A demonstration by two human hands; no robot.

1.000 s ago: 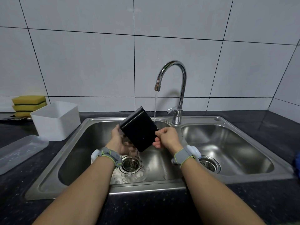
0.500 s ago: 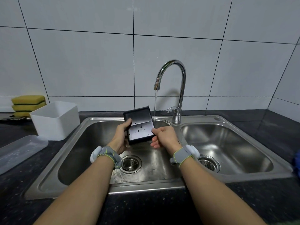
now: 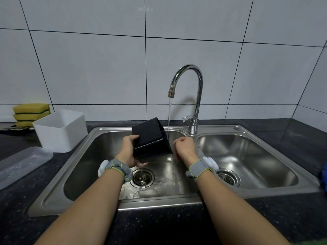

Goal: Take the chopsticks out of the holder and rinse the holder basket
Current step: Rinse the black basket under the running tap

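Head view: the right hand [image 3: 184, 146] has let go since half a second ago and now hangs curled and empty just right of the one black holder basket [image 3: 151, 139]. The left hand [image 3: 128, 150] alone grips it, tilted over the left sink [image 3: 85, 167] basin, beside the faucet [image 3: 187, 96] stream. Three stacked sponges [image 3: 31, 114], one white container [image 3: 61, 129].

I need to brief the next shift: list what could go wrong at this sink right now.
1. Only the left hand grips the wet black basket, tilted and dripping over the sink; it might slip.
2. The right hand is off the basket, fingers curled, so nothing backs up that grip.
3. The faucet runs beside the basket, not into it; rinsing may stall.
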